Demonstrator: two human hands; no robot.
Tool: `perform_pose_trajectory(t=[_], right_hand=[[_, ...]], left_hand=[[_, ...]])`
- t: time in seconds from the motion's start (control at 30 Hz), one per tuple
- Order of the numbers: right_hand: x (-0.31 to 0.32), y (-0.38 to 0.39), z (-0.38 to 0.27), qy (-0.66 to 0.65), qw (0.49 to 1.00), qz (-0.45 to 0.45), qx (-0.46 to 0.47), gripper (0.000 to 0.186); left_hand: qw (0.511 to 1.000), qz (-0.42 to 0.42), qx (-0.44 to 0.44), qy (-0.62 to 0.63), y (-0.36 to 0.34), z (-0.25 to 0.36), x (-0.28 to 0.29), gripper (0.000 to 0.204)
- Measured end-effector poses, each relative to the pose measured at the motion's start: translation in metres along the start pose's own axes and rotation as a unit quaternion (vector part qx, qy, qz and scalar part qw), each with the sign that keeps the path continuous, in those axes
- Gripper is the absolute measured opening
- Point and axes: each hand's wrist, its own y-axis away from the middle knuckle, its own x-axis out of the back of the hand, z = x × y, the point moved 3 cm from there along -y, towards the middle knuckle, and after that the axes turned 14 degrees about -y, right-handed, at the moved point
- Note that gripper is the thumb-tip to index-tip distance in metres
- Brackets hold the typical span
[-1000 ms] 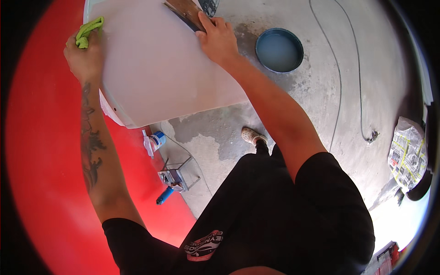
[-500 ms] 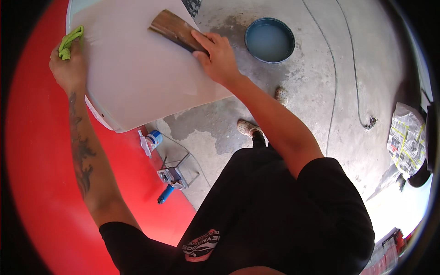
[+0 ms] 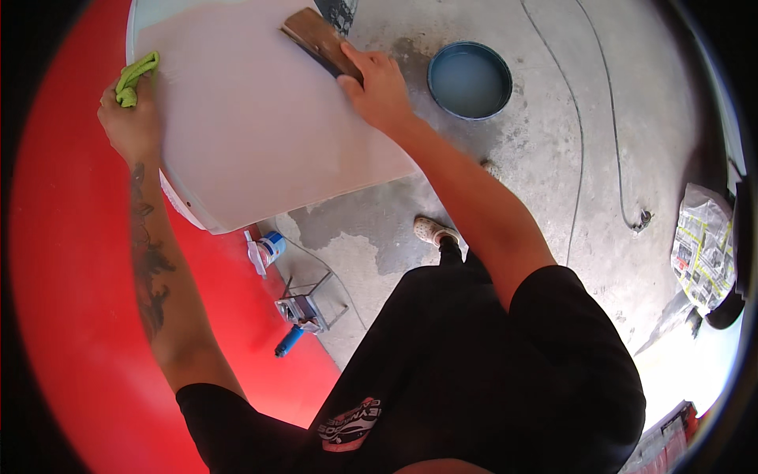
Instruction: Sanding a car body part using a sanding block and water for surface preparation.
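At the pale panel (image 3: 253,150) | left hand (image 3: 130,126): fingers curled round green cloth (image 3: 127,94) | right hand (image 3: 383,93): fingers pinching brown block (image 3: 318,38)

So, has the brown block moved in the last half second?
Yes: the brown block has moved forward, toward the view's top, judged against the dark blue basin.

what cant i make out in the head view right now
All in the head view:
Pale panel: far end cut off by the top edge.
Brown block: underside hidden by the block itself, near end by the right hand.
Green cloth: partly hidden by the left hand.
Basin: bottom hidden by cloudy liquid.
Farther shoe: mostly behind the right forearm.
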Motion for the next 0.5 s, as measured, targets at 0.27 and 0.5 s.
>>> perform_pose_trajectory(t=[0.27, 0.5], right_hand=[[0.031, 0.116, -0.035, 0.048, 0.982, -0.051, -0.173, 0.064], [-0.017, -0.058, -0.028, 0.063, 0.980, -0.051, -0.182, 0.068]], left_hand=[[1.000, -0.013, 0.023, 0.017, 0.009, -0.011, 0.010, 0.050], [1.000, 0.000, 0.014, -0.002, 0.009, 0.006, 0.009, 0.049]])
